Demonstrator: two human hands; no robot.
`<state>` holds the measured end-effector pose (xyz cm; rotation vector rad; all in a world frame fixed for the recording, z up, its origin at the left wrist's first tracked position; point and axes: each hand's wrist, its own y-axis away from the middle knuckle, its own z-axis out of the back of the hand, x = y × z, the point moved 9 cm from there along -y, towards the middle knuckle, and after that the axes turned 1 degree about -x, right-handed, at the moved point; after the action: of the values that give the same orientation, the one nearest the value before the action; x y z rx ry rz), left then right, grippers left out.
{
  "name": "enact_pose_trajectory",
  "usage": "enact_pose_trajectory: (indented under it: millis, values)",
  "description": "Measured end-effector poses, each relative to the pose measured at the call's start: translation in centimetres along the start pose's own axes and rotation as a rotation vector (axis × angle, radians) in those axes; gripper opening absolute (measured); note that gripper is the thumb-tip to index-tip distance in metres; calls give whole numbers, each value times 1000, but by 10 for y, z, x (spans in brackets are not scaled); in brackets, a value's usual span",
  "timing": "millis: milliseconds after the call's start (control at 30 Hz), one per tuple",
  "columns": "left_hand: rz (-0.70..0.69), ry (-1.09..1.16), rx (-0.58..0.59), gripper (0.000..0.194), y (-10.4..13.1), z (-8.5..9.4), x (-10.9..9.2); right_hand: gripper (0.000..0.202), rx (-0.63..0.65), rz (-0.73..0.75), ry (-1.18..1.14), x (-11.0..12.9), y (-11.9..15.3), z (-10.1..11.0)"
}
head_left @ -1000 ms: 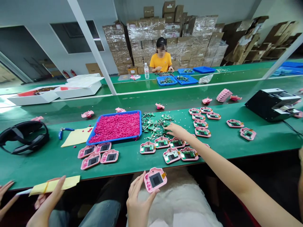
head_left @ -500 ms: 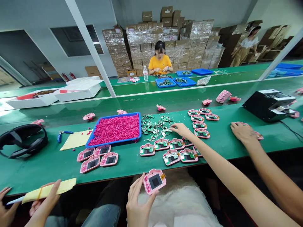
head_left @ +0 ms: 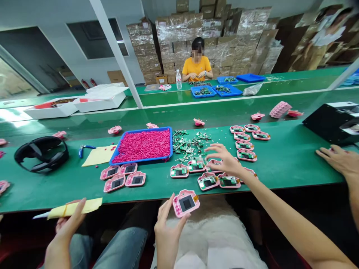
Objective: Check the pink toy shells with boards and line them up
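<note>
Housing (head_left: 186, 203) in left hand (head_left: 168, 228) | left of grip: four housings (head_left: 135, 179) on worktable (head_left: 159, 188) | beyond-left: buttons (head_left: 146, 145) in tray (head_left: 140, 162) | beyond: loose circuit boards (head_left: 187, 145) | ahead-right: board-fitted housings (head_left: 208, 181)

Four pink casings (head_left: 114, 183) lie beside one blue tray (head_left: 171, 144); also one pair of pliers (head_left: 81, 151), one water bottle (head_left: 178, 80), two fire extinguishers (head_left: 84, 84).

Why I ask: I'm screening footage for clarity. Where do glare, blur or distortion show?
Head view: white glare on the far green bench at left; bright highlights on the plastic-wrapped cartons; deep shade below the near table edge; wide-angle distortion, with the left white post leaning; the standing person at top right soft; the pink shell in the left hand fairly crisp.
</note>
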<state>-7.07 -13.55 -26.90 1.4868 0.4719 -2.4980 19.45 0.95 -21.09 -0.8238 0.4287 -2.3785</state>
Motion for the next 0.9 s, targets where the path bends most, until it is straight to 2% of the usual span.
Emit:
enact_pose_trajectory:
  millis: [100, 167, 233, 333, 400, 467, 500, 567, 633, 700, 733, 800, 900]
  values:
    - [-6, -17, -1, 55, -1, -3, 2, 14, 94, 165, -83, 70, 29, -6]
    - [-44, -55, -3, 56, 1, -8, 0, 17, 101, 217, -71, 99, 42, -7]
    - [-88, -129, 12, 60, 5, -16, -1, 18, 84, 240, -53, 111, 48, -6]
    - [-123, -236, 46, 65, 11, -27, 2, 18, 65, 242, -26, 110, 50, -5]
    - [-128, -267, 49, 63, 7, -19, 8, 19, 53, 244, -10, 108, 49, -3]
    - [-104, -274, 11, 56, -12, 12, 19, 19, 36, 251, -6, 108, 50, -1]
    - [-77, -270, -37, 49, -26, 38, 26, 19, 26, 255, -8, 109, 51, 1]
    - [-53, -214, -181, 36, -60, 101, 37, 17, 6, 258, -17, 112, 53, 3]
    - [-54, -187, -261, 38, -94, 157, 47, 16, -12, 255, -29, 115, 56, 6]
    - [-16, -100, -295, 43, -124, 198, 59, 17, -28, 247, -38, 116, 59, 7]
    - [48, -1, -285, 43, -135, 211, 68, 17, -34, 241, -38, 116, 60, 7]
    - [154, 111, -252, 38, -148, 221, 80, 18, -50, 227, -25, 116, 63, 7]
    - [171, 126, -236, 36, -142, 216, 71, 20, -72, 200, -27, 116, 68, 3]
